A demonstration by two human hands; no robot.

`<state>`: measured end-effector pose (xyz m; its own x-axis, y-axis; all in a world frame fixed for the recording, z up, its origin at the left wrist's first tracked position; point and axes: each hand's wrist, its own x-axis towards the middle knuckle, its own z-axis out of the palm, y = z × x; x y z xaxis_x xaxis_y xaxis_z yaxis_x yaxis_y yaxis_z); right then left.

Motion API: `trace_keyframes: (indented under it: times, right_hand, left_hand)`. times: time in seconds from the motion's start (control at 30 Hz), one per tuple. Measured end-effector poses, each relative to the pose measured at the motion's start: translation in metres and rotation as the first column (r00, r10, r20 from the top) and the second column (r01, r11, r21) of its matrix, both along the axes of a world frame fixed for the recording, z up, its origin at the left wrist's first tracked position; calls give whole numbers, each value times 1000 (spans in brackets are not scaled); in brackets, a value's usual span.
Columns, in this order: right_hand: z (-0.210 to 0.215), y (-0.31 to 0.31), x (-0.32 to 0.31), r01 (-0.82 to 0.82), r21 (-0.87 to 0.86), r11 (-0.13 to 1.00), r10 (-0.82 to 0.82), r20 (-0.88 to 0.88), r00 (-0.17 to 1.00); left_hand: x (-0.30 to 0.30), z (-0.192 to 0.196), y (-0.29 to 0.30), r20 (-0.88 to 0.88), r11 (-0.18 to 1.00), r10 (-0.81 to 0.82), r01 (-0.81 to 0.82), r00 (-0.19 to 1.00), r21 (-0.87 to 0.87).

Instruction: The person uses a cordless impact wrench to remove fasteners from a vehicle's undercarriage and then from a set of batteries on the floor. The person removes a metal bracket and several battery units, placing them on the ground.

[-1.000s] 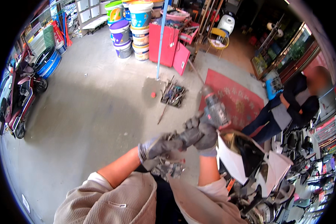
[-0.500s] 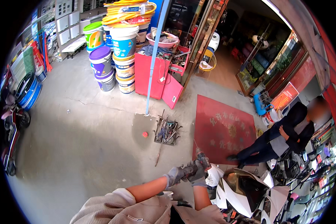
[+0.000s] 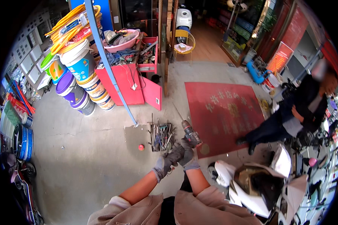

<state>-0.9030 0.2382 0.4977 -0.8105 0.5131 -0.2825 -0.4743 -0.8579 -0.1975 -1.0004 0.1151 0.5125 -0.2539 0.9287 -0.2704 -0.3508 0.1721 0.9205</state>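
Observation:
A cordless drill point(image 3: 192, 137) with a long thin bit points up and to the left, out in front of me. My right hand point(image 3: 187, 157), in a grey glove, is wrapped round its handle. My left hand point(image 3: 165, 164), also gloved, is closed against the drill's lower part, close beside the right; its exact hold is partly hidden by the gloves. Beyond the hands, on the concrete, lies a tray of hand tools point(image 3: 161, 137) holding wrenches and other long metal tools. A small red round part point(image 3: 141, 147) sits left of the tray.
A white motor scooter point(image 3: 248, 187) with open bodywork stands at my right. Behind it, a person point(image 3: 285, 112) stands with arms folded, beside a red mat point(image 3: 221, 112). A red tool cabinet point(image 3: 122, 86), a slanting blue pole point(image 3: 112, 71) and stacked paint buckets point(image 3: 77, 60) stand ahead left.
My view has turned to the right. Both hands and the drill have swung left relative to the scooter, and the bit now points toward the area beside the tool tray.

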Motion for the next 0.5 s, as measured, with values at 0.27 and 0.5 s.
trace_keyframes:
  times: [0.27, 0.5]
  right_hand:
    - [-75, 318, -65, 143, 36, 989, -146, 109, 983]
    - [28, 381, -200, -367, -237, 899, 399, 103, 911]
  left_hand:
    - [-146, 74, -30, -178, 768, 603, -626, 778, -136]
    - [-100, -102, -204, -263, 251, 751, -631, 605, -734]
